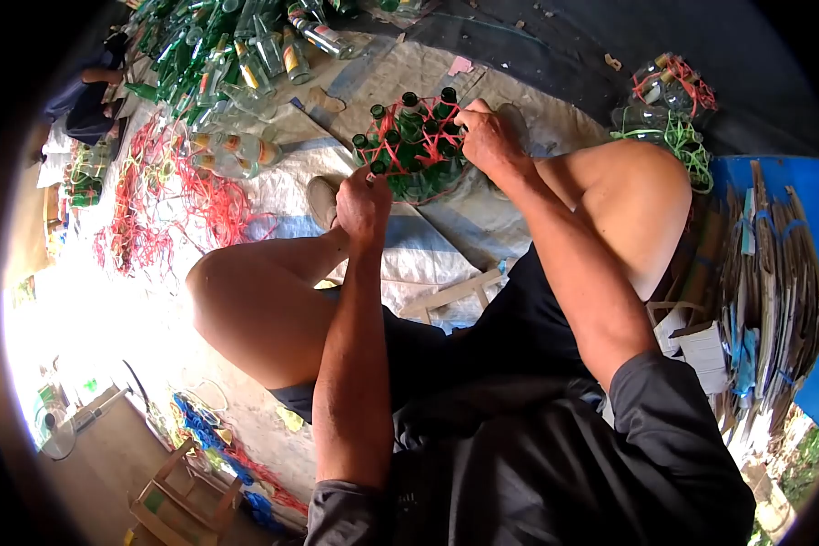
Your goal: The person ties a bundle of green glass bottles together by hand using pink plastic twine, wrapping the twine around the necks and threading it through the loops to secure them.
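A bundle of green glass bottles (pixel 411 136) stands upright on the ground sheet between my feet. Red plastic string (pixel 394 123) criss-crosses around the bottle necks. My left hand (pixel 364 202) is closed at the bundle's near left corner, its fingers pinching the string beside a bottle neck. At the right side, my right hand (pixel 493 141) is closed too, knuckles up, with the string running to its fingertips. The exact grip of both hands is partly hidden by the fingers.
Many loose bottles (pixel 218 68) lie piled at the upper left. Red string (pixel 168 196) is heaped left of my feet. A tied bottle bundle (pixel 672 91) and green string (pixel 687 150) are at upper right. Flattened cardboard (pixel 764 273) stands at right. A person (pixel 86 105) sits far left.
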Motion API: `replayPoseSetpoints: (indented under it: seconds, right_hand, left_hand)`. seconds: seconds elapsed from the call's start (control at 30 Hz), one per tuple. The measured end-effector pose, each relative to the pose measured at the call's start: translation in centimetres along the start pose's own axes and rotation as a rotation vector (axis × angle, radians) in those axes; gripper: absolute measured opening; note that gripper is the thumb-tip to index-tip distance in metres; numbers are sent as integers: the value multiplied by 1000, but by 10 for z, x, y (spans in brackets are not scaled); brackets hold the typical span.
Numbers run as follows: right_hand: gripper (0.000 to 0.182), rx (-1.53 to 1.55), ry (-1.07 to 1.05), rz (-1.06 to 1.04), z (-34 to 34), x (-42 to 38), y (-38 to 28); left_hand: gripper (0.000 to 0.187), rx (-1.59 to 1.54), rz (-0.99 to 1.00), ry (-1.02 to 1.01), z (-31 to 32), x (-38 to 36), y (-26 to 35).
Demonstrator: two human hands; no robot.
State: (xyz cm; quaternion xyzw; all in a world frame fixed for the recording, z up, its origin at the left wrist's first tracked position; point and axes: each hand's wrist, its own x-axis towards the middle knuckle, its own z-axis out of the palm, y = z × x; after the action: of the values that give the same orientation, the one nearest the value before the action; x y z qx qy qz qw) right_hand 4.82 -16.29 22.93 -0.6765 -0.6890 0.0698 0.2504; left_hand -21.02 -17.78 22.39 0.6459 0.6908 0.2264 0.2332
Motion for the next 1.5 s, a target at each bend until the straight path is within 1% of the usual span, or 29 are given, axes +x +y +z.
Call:
replayPoseSetpoints:
  seconds: [0.07,0.13,0.17,0.23,0.27,0.3,0.33,0.37,0.4,0.43,0.5,0.53,0.6,0.7,0.73,0.77,0.8,0.83,0.9,0.97,1.07,1.13,1.23,1.37,1.5]
  right_hand:
    - [18,-23,82,17,0,-3,-6]
    - [18,-15,154,56,-14,-10,-30]
    - [17,-24,127,49,-19,-12,-43]
    - [10,105,129,-4,-4,-21,-61]
    - [11,158,24,59,4,-28,-70]
    - [13,212,-81,123,11,-33,-80]
    - [17,400,-20,143,28,-40,-84]
    - [25,543,-69,174,40,-45,-85]
    - [28,734,-265,346,38,-48,-89]
    - [31,921,-465,518,35,-51,-93]
    - [30,1066,-557,710,36,-56,-103]
    - [30,1136,-601,807,39,-58,-106]
    - [29,1201,-607,815,44,-59,-107]
    - [26,1289,-646,832,51,-58,-110]
    - [25,1307,-660,840,51,-56,-113]
    - [24,1324,-676,848,50,-55,-115]
    - [20,1337,-686,863,49,-55,-116]
    - [18,1383,-668,871,49,-55,-117]
    - [15,1475,-621,889,49,-56,-118]
    - [14,1537,-641,884,51,-55,-116]
    - [13,1592,-632,905,53,-55,-116]
    - [13,1613,-603,912,53,-56,-117]
    - [14,1592,-670,887,55,-54,-113]
    - [14,1538,-646,880,53,-55,-116]
    - [12,1484,-631,831,59,-57,-116]
  left_hand:
    - [35,31,46,-4,-1,1,-2]
    - [35,33,37,-4,-2,-1,-3]
    - [35,34,33,-4,-2,-2,-3]
    - [32,28,28,28,0,-7,-1]
    - [30,26,25,42,1,-10,-1]
    - [27,43,171,14,7,-6,-19]
    - [25,61,315,-14,18,4,-52]
    - [23,10,307,23,22,3,-57]
    - [22,-43,300,60,18,1,-52]
    - [21,-208,133,-20,15,-4,-46]
    - [21,-531,-212,-179,-2,-17,-32]
    - [21,-599,-293,-208,-12,-25,-19]
    - [21,-739,-458,-260,-27,-38,-2]
    - [21,-936,-658,-355,-22,-39,-14]
    - [19,-928,-695,-428,-27,-39,-18]
    - [9,-975,-726,-395,-26,-44,-18]
    - [11,-1021,-755,-361,-26,-49,-9]
    - [22,-1068,-788,-323,-29,-54,-4]
    - [21,-1074,-769,-376,-34,-58,-4]
    - [19,-1075,-749,-456,-38,-59,-7]
    - [13,-1010,-747,-336,-40,-70,6]
    - [10,-966,-755,-356,-41,-72,7]
    - [13,-942,-753,-397,-41,-75,2]
    - [16,-941,-739,-479,-41,-76,-6]
    - [19,-776,-616,-498,-50,-82,8]
